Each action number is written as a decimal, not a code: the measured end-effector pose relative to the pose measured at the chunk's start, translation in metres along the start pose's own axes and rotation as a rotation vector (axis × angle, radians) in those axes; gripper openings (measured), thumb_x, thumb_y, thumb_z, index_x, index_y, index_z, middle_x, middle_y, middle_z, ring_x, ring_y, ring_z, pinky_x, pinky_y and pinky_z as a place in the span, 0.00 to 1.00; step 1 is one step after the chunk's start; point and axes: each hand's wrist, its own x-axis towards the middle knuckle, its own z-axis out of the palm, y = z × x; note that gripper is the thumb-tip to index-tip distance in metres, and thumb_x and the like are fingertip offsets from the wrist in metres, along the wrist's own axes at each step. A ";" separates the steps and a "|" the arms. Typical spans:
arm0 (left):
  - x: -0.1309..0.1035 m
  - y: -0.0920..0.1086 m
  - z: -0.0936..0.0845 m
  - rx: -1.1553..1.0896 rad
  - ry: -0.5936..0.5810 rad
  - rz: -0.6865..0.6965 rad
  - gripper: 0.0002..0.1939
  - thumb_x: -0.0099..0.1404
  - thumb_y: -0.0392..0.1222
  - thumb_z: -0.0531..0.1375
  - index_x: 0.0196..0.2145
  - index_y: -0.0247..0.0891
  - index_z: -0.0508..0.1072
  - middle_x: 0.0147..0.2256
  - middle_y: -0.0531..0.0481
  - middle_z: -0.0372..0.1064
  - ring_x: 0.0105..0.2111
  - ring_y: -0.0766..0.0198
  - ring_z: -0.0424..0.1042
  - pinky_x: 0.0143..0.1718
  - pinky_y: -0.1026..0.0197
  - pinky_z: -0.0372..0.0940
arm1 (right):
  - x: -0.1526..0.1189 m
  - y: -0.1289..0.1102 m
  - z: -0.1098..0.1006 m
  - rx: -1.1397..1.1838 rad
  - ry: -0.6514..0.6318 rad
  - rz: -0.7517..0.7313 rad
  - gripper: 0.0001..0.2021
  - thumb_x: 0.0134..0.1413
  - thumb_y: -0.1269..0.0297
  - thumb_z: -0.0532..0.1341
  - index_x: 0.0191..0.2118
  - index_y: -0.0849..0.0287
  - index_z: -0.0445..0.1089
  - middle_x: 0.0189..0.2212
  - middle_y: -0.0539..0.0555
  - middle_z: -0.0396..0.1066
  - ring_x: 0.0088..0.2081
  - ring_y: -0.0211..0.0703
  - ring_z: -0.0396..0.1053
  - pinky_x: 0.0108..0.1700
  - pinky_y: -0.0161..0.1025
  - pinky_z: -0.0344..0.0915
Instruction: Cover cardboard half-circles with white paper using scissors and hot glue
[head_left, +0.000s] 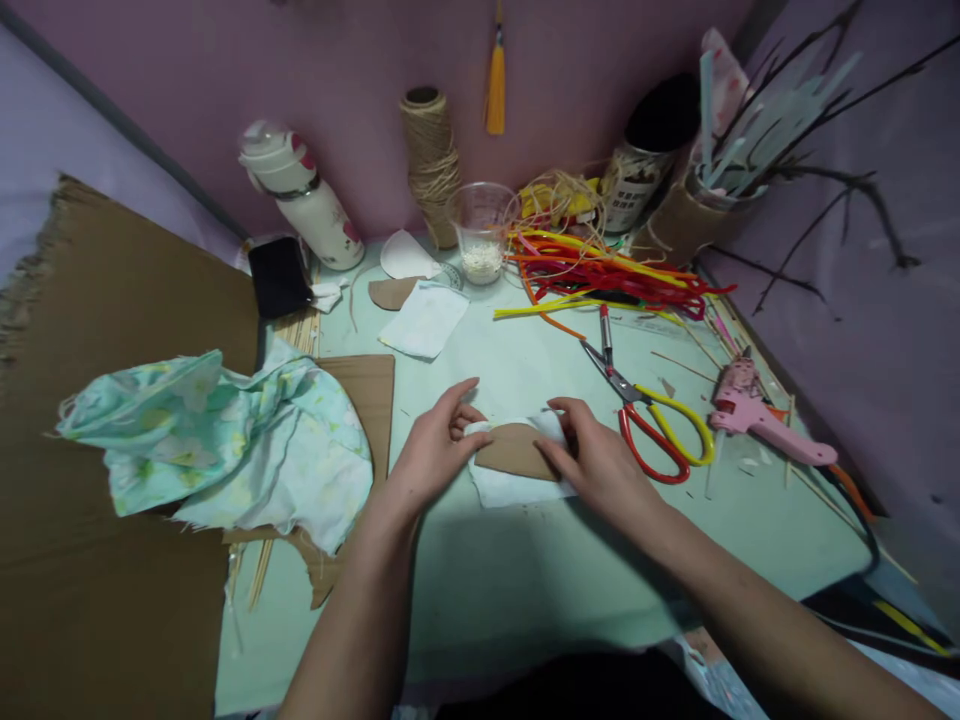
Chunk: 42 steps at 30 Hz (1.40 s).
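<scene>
A half-round piece of brown cardboard (516, 453) lies on a white cloth piece (510, 490) in front of me on the table. My left hand (442, 440) is closed at its left end, thumb on the cardboard and fingers at the cloth's upper edge. At the right end, my right hand (592, 450) pinches the cloth and cardboard, its thumb on the board and the index finger behind the cloth. The cloth's far edge rises slightly between both hands. Scissors (656, 425) with red and yellow handles lie right of my right hand.
Patterned green fabric (247, 440) covers cardboard at the left. Another white cloth piece (425, 320) lies behind my hands. A clear cup (482, 235), twine spool (431, 165), and bottle (307, 200) stand at the back. Colourful pipe cleaners (607, 277) and a pink glue gun (765, 415) lie right.
</scene>
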 end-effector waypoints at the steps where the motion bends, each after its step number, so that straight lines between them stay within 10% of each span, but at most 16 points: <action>1: 0.001 -0.002 -0.002 0.006 0.060 -0.001 0.32 0.58 0.39 0.64 0.60 0.40 0.62 0.39 0.48 0.73 0.37 0.61 0.73 0.43 0.57 0.67 | -0.001 0.004 -0.001 -0.048 0.050 -0.032 0.18 0.60 0.58 0.57 0.53 0.58 0.62 0.40 0.60 0.71 0.41 0.53 0.71 0.42 0.48 0.68; 5: -0.001 -0.001 -0.010 0.158 0.159 0.033 0.28 0.59 0.39 0.63 0.58 0.41 0.64 0.47 0.45 0.71 0.45 0.58 0.71 0.50 0.53 0.64 | -0.002 0.005 -0.007 -0.129 0.122 -0.194 0.23 0.57 0.55 0.61 0.55 0.58 0.61 0.49 0.64 0.67 0.52 0.60 0.65 0.52 0.57 0.64; 11: -0.014 0.012 -0.015 0.489 -0.165 0.160 0.29 0.56 0.41 0.66 0.54 0.45 0.64 0.54 0.46 0.65 0.56 0.49 0.60 0.58 0.45 0.55 | -0.003 -0.008 -0.001 -0.078 -0.137 -0.290 0.27 0.51 0.61 0.65 0.57 0.52 0.60 0.51 0.61 0.68 0.51 0.60 0.66 0.49 0.58 0.66; 17: -0.016 0.007 -0.013 0.652 -0.225 0.100 0.32 0.56 0.36 0.65 0.57 0.45 0.60 0.53 0.45 0.61 0.53 0.49 0.59 0.53 0.46 0.57 | -0.003 -0.001 -0.009 -0.100 -0.132 -0.293 0.28 0.53 0.66 0.62 0.59 0.53 0.56 0.52 0.61 0.67 0.53 0.60 0.65 0.51 0.58 0.64; 42: -0.022 0.008 -0.024 0.622 -0.299 0.092 0.35 0.56 0.32 0.60 0.60 0.48 0.57 0.56 0.45 0.59 0.57 0.49 0.56 0.57 0.45 0.54 | -0.003 -0.008 -0.011 -0.093 -0.268 -0.363 0.30 0.55 0.65 0.62 0.62 0.51 0.54 0.57 0.59 0.65 0.58 0.58 0.62 0.56 0.59 0.61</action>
